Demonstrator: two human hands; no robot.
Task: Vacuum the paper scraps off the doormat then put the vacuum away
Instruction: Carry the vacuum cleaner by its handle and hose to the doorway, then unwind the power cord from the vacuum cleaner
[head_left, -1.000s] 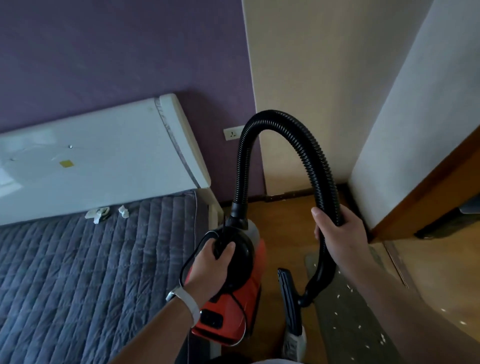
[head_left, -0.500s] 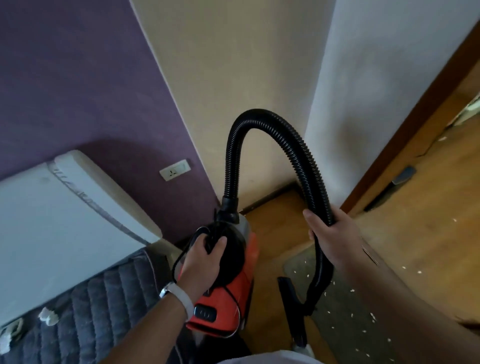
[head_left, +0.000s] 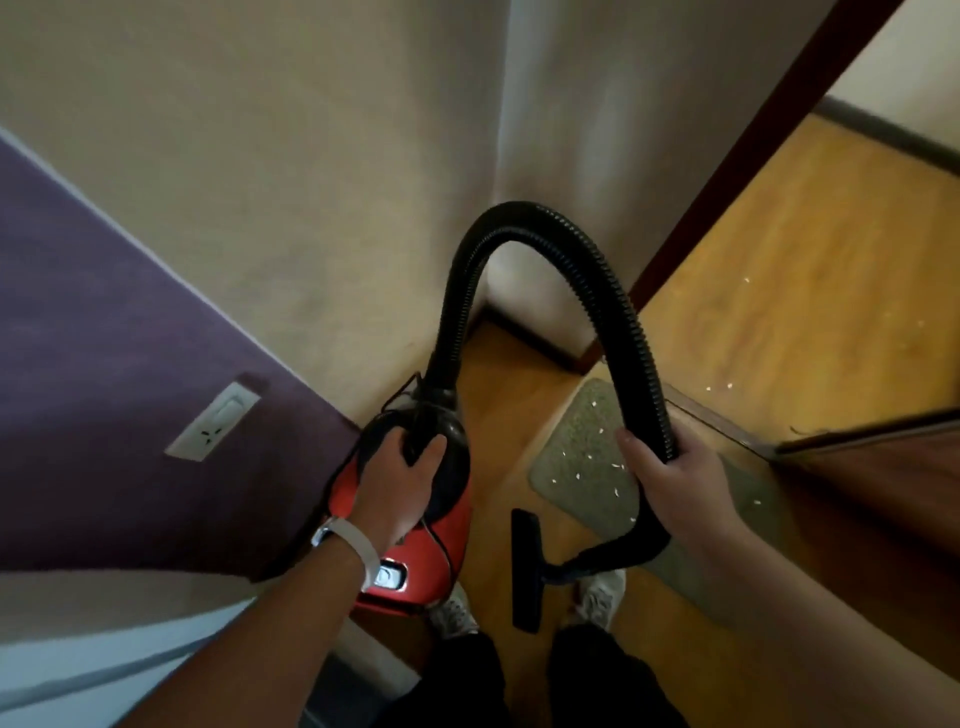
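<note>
Holding vacuum (head_left: 415, 548), hose (head_left: 639, 353) arched — littered doormat (head_left: 587, 431) ahead, socket (head_left: 213, 421) left

No legible txt, brand or nr anywhere. Small light panel (head_left: 387, 575) on the red vacuum (head_left: 439, 564) bears a mark, too blurred to read. Wristband (head_left: 345, 540) face is too small to make out.
</note>
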